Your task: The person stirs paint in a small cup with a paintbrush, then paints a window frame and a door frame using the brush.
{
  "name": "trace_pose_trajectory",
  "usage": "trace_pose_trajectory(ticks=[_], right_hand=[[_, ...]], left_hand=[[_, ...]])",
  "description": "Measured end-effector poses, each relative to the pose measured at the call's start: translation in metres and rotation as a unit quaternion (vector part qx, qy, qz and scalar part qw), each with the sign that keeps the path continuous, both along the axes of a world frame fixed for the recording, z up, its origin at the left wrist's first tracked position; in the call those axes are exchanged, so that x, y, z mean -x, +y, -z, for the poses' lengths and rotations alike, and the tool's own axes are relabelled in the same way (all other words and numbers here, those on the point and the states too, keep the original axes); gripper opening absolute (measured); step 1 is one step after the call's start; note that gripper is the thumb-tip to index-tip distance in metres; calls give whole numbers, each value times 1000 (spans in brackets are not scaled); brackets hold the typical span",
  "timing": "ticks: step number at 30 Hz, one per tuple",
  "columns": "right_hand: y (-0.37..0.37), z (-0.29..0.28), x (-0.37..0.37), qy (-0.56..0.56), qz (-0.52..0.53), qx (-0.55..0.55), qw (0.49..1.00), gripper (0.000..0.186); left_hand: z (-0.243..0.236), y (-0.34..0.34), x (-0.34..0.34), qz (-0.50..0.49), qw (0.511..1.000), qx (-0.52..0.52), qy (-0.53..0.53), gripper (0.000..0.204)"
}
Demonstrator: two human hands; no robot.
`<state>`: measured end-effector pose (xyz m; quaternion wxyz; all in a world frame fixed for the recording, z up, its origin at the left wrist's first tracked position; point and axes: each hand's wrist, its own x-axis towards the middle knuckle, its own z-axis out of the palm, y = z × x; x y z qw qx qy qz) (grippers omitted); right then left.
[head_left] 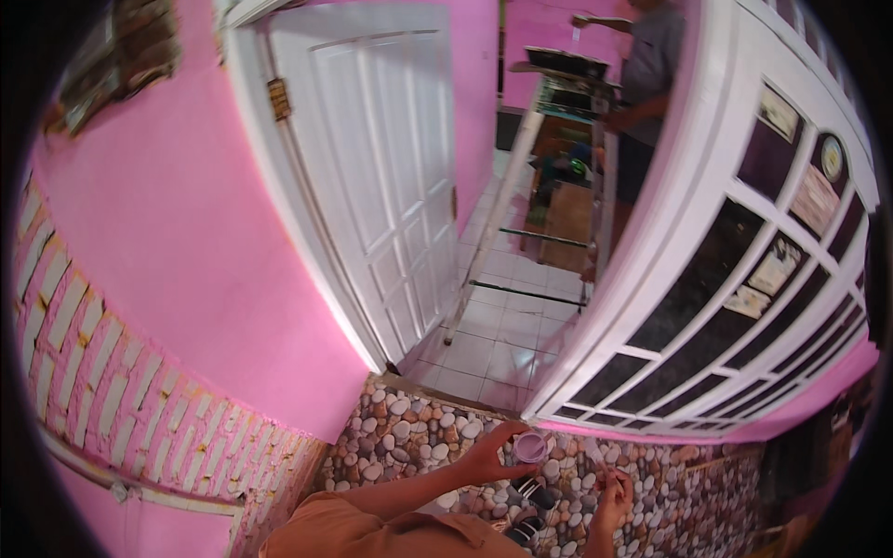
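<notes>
My left hand (491, 456) is closed around a small round cup (530, 448), held up in front of me. Its inside looks pale pink; I cannot make out what it holds. To the right, my right hand (612, 495) has its fingers pinched on a thin pale tool (593, 452) that points up and away. The tool blurs into the floor pattern, so its exact kind does not show. The two hands are apart, above the pebble-patterned floor (409, 432), with my sandals (535, 493) below.
A white panelled door (381, 167) stands open ahead, beside a pink wall (205, 279). Past the doorway, a stepladder (502, 223) bears a dark tray (566, 62), with another person (651, 65) alongside, one arm raised. A white-framed window (707, 270) lines the right.
</notes>
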<state>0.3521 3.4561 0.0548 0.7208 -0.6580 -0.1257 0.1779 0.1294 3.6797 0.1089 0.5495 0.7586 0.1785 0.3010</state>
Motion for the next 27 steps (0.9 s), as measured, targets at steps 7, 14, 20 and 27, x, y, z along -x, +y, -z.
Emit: trace_pose_trajectory(ticks=[7,14,20,27], right_hand=[[151,-60,66,-99,-220,-22,970,16],[334,-147,159,-208,-329,-99,916,20],[471,-254,236,-187,-370,-205,887,20],[625,-381,273,-306,-353,-333,819,17]], left_hand=[[1,51,135,-177,983,-52,-16,68],[8,98,274,-314,948,-39,28,72],[2,124,349,-416,905,-77,39,69],[2,159,368,-520,853,-48,27,67]])
